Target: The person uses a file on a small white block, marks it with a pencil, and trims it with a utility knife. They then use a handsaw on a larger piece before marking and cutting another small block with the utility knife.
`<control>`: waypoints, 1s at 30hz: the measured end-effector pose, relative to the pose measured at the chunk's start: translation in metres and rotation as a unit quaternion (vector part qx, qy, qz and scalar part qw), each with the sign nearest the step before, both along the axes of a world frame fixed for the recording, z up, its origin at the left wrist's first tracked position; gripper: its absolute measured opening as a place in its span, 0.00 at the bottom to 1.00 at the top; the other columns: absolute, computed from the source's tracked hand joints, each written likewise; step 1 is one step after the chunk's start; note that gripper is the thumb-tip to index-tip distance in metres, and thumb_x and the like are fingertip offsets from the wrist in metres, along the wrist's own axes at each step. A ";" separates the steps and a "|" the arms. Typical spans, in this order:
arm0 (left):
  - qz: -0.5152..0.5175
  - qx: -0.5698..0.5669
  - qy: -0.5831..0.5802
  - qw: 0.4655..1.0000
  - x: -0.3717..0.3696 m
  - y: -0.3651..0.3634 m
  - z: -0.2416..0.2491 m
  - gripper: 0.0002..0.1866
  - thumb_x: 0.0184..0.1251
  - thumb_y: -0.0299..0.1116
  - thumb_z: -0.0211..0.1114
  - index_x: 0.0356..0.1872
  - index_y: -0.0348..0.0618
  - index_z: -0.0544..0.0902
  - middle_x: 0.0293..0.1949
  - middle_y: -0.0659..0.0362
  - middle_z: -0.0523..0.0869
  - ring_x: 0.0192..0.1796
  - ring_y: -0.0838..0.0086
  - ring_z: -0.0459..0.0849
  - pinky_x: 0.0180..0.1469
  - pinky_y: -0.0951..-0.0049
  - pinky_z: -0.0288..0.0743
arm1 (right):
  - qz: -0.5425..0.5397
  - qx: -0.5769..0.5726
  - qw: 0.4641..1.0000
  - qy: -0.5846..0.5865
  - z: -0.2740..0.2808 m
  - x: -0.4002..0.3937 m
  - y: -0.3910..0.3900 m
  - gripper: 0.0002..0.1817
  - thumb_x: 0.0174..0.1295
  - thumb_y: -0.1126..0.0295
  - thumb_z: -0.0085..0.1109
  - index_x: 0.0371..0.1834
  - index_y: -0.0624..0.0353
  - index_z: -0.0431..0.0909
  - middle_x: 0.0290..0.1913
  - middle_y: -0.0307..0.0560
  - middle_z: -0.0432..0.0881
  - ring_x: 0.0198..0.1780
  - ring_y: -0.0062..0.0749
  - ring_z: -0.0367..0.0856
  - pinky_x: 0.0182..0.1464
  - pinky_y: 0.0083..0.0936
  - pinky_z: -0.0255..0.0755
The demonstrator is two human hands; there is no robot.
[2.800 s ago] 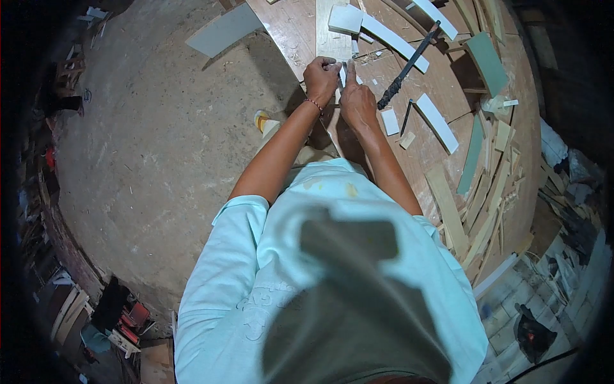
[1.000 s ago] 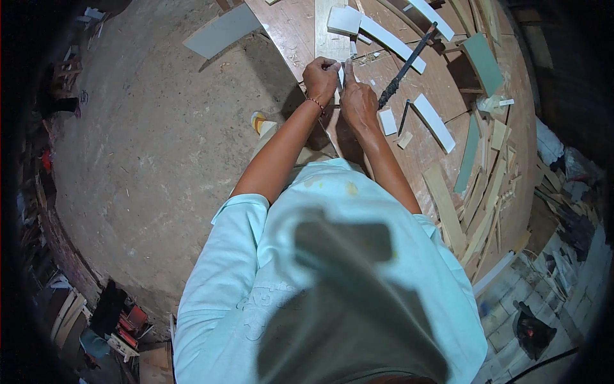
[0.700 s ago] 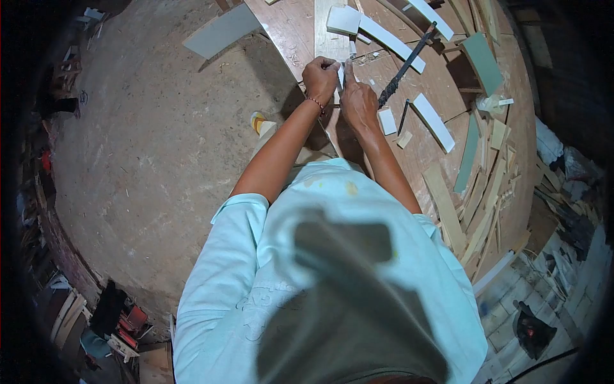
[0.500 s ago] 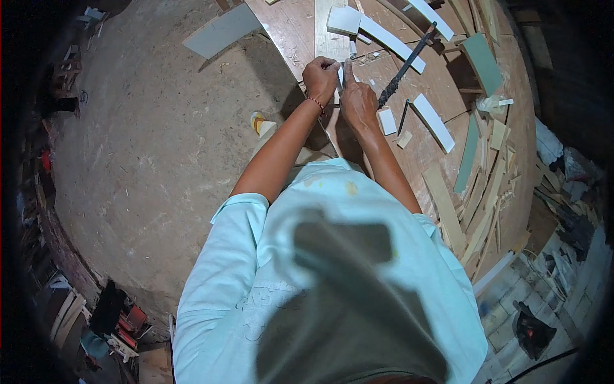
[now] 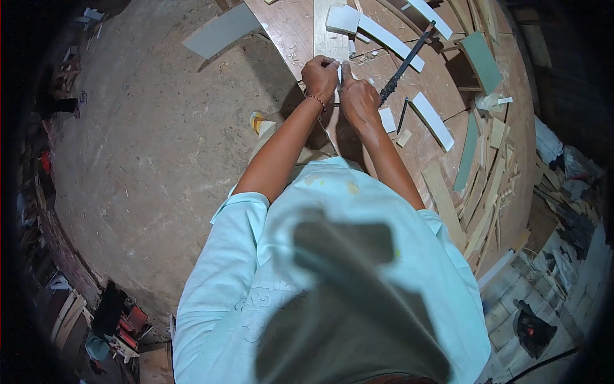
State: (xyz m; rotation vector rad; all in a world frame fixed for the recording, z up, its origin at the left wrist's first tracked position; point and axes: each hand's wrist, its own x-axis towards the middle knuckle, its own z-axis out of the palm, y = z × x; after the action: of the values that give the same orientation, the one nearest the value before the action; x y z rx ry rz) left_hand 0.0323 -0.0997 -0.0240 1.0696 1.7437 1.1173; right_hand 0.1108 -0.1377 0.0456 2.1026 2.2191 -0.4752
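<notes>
Beyond the fingers [image 5: 346,70], a board [image 5: 329,46] lies on the table [image 5: 291,32]. Right of them lies a bar [image 5: 407,61]; wood strips [image 5: 442,200] lie farther right.

Shirt [image 5: 217,288]: we wore pale aqua, faintly lettered in front.
Sleeves [image 5: 242,210]: ours were short.
Stains [image 5: 352,187]: we had yellowish ones near the shirt's hem.
Bracelet [image 5: 316,100]: we wore a reddish one.
Footwear [image 5: 257,120]: ours showed yellow beyond the shirt.

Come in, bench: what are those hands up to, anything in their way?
Left hand curled, right hand index finger extended. Small white strip between them, grip unclear. Black rod lies close by the right.
</notes>
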 end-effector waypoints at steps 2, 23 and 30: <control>0.001 0.002 0.004 1.000 0.001 0.000 -0.001 0.08 0.41 0.32 0.64 0.21 0.38 0.81 0.21 0.52 0.81 0.26 0.66 0.80 0.33 0.72 0.72 | 0.002 -0.009 1.000 -0.010 0.001 0.001 -0.002 0.23 0.57 0.70 0.36 0.58 0.61 0.56 0.29 0.61 0.77 0.30 0.49 0.78 0.29 0.39 0.72; -0.015 -0.089 -0.074 0.993 0.000 0.005 -0.018 0.12 0.41 0.34 0.65 0.28 0.39 0.82 0.23 0.51 0.81 0.27 0.66 0.81 0.34 0.72 0.73 | -0.002 -0.013 1.000 0.004 0.006 0.006 -0.007 0.21 0.58 0.70 0.34 0.57 0.59 0.60 0.29 0.63 0.77 0.33 0.52 0.78 0.34 0.41 0.71; -0.036 -0.069 -0.100 0.992 -0.002 0.004 -0.016 0.11 0.47 0.29 0.63 0.31 0.31 0.79 0.21 0.55 0.81 0.20 0.78 0.78 0.21 0.82 0.72 | -0.003 -0.033 0.999 0.021 0.008 0.009 -0.005 0.22 0.57 0.69 0.38 0.57 0.60 0.60 0.32 0.64 0.76 0.35 0.51 0.77 0.37 0.40 0.71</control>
State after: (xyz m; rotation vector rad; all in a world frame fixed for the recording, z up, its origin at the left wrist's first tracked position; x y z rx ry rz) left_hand 0.0300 -0.0952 -0.0399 0.8982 1.5863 1.0079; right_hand 0.1197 -0.1428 0.0533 2.0854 2.1874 -0.5893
